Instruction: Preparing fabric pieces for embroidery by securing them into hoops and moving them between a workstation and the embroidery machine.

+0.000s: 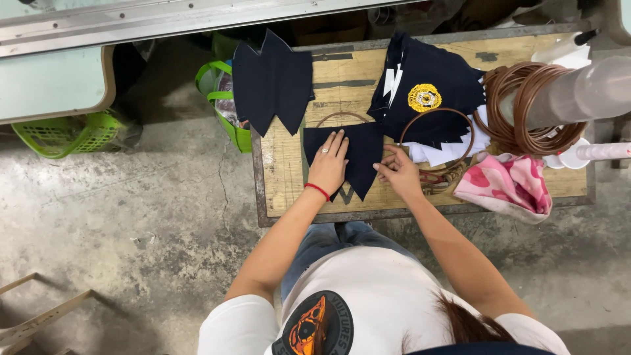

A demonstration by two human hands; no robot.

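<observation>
Fingers (336,141) on wooden table's (282,164) fabric (361,154)

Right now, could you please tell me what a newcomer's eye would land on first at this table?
Probably the gold embroidered badge on the stack of navy fabric pieces at the back of the wooden table. Next, the left hand pressing flat on a navy pointed fabric piece while the right hand pinches its edge. To the right sit brown wire coils and a pink floral cloth.

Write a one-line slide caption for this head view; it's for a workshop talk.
Left hand flat on a dark navy fabric piece, right hand at its edge, on a worn wooden table.
</observation>
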